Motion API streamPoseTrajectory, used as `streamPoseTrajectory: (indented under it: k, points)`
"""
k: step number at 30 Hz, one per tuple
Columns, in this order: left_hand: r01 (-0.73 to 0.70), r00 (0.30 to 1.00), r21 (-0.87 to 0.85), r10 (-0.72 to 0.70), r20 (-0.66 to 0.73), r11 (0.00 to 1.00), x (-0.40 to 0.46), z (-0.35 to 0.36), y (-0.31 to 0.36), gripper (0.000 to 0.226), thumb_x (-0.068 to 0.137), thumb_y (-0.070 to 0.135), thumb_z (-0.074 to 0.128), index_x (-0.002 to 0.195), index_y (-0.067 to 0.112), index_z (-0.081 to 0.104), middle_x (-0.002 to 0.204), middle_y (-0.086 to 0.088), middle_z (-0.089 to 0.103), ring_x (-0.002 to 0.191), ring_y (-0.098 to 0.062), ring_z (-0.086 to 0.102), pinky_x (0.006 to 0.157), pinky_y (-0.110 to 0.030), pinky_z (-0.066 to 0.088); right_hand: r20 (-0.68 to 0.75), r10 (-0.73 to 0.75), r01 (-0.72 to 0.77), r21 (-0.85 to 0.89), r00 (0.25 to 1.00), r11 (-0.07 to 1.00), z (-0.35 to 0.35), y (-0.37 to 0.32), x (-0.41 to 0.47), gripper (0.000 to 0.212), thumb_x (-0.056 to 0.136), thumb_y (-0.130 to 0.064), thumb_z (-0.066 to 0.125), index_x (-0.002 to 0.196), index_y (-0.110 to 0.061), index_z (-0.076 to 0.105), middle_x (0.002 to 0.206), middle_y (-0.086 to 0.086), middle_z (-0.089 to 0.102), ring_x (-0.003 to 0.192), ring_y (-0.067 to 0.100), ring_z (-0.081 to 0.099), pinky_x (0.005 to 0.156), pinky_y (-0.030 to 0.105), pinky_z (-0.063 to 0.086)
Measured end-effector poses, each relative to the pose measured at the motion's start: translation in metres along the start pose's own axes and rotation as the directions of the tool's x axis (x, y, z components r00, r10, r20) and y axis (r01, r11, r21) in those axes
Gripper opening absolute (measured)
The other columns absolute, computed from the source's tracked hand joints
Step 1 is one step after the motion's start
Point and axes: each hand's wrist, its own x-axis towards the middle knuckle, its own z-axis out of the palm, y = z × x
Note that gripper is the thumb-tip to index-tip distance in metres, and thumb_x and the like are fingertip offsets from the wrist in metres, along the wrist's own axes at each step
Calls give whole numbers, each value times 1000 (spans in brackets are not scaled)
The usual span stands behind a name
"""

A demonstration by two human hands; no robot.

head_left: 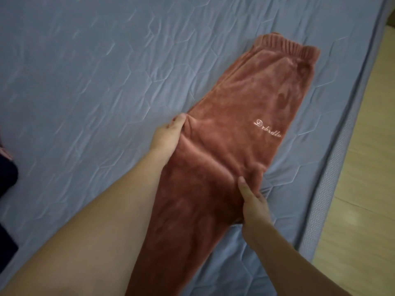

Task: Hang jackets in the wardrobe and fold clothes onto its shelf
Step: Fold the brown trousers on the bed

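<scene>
A pair of rust-red fleece trousers (235,133) lies lengthwise on the blue quilted bed (85,82), its elastic waistband at the far end and pale script embroidered near one edge. The legs are laid one over the other. My left hand (167,135) holds the left edge at mid-length, thumb on top and fingers tucked under the cloth. On the right edge, my right hand (253,206) grips the fabric the same way, thumb on top. The trouser cuffs run out of view at the bottom.
The mattress edge (342,167) runs diagonally down the right side, with wooden floor (367,146) beyond it. A dark garment (7,178) lies at the left border of the bed.
</scene>
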Motion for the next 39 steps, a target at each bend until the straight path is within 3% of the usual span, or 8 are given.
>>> streamPoseTrajectory:
  k: [6, 9, 13, 17, 23, 30, 35, 39]
  points:
    - [104, 974, -192, -61, 219, 976, 15, -11, 46, 21, 79, 27, 74, 91, 10, 73, 87, -8, 75, 75, -22, 71, 69, -34, 59, -28, 152, -151, 10, 988, 988, -8, 0, 9, 36, 73, -29, 81, 102, -11, 68, 88, 10, 75, 80, 30, 73, 76, 53, 58]
    - [65, 995, -448, -93, -41, 891, 23, -9, 39, 9, 86, 4, 63, 82, 11, 60, 80, -12, 64, 69, -23, 62, 62, -37, 55, -167, 50, -52, -6, 985, 999, -16, 9, 15, 35, 74, -34, 81, 98, -11, 69, 84, 5, 75, 80, 24, 72, 84, 44, 57]
    - [88, 996, -485, -87, 24, 870, 16, -2, 12, 10, 92, 22, 64, 84, 15, 61, 74, -6, 64, 66, -20, 61, 65, -31, 51, -80, -51, 49, -26, 995, 998, -10, 29, 0, 54, 65, -43, 82, 111, -21, 63, 100, 2, 74, 90, 19, 72, 82, 39, 59]
    - [124, 938, -190, -53, 343, 974, 8, -1, 20, 45, 89, 43, 65, 124, 14, 64, 115, -5, 70, 101, -20, 67, 86, -32, 55, -57, 27, -21, 104, 998, 994, 2, 46, -10, 75, 71, -24, 83, 130, -32, 38, 118, -1, 63, 106, 20, 64, 97, 45, 51]
    - [-70, 997, -136, 72, 12, 988, 20, -8, 21, 38, 95, 37, 57, 126, 16, 61, 129, -10, 61, 117, -27, 59, 103, -42, 47, -129, -125, 99, -198, 984, 975, 15, 58, -16, 43, 83, -36, 73, 117, -13, 62, 108, 3, 70, 101, 19, 66, 96, 42, 51]
    - [-182, 916, 50, 151, 373, 982, -51, -46, -96, 31, 65, 57, 76, 91, 40, 73, 94, 16, 74, 88, -3, 70, 87, -28, 54, -12, 1, -3, -109, 1000, 994, 11, 100, -47, 46, 64, -32, 84, 104, -19, 67, 99, -1, 74, 96, 18, 70, 93, 41, 54]
    - [-43, 998, 122, 36, 58, 992, -58, -98, -137, 42, 90, 48, 62, 92, 8, 73, 91, -13, 74, 91, -29, 70, 85, -39, 55, -207, -49, 2, -222, 977, 975, 32, 150, -76, 29, 91, -39, 63, 98, -11, 66, 98, 5, 71, 92, 21, 66, 91, 37, 52]
    - [71, 801, 237, -197, 566, 969, -85, -152, -161, 48, 67, 69, 69, 96, 31, 75, 97, 9, 75, 95, -15, 71, 81, -29, 54, -418, -202, 56, -334, 886, 941, 51, 181, -97, 57, 101, -45, 36, 116, 3, 62, 119, 25, 63, 111, 39, 57, 93, 40, 42]
